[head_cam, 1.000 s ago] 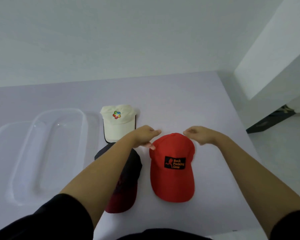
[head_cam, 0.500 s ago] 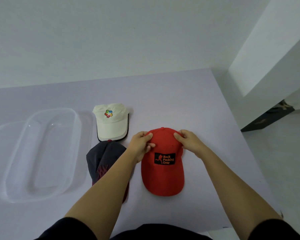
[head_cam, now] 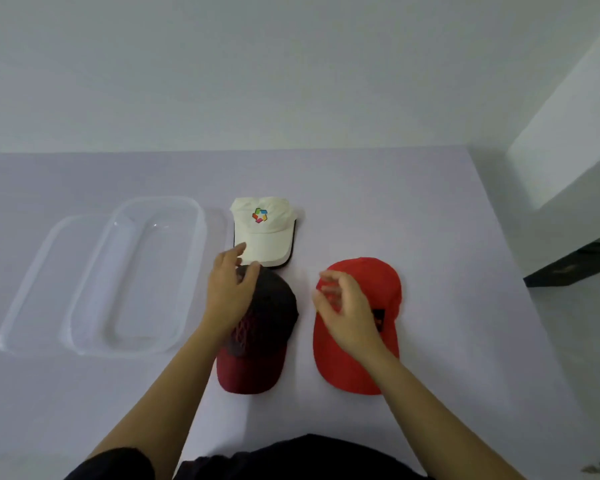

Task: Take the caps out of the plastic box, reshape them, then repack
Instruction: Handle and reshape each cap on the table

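Note:
Three caps lie on the pale table. A red cap (head_cam: 378, 282) with a black patch rests at the right, brim toward me. A dark cap with a maroon brim (head_cam: 264, 327) lies in the middle. Beyond it sits a cream cap (head_cam: 262, 230) with a colourful logo. My left hand (head_cam: 229, 289) hovers over the crown of the dark cap, fingers spread, holding nothing. Over the red cap's left side floats my right hand (head_cam: 343, 310), fingers loosely curled and apart, covering part of the patch.
A clear plastic box (head_cam: 132, 275) lies empty at the left, with its clear lid (head_cam: 32, 289) beside it, farther left. The table (head_cam: 447, 237) ends at the right, where a white wall corner and a dark object on the floor stand.
Both hands have let go of the red cap's crown. My left hand moved left over the dark cap; my right hand drew back over the red cap's left side.

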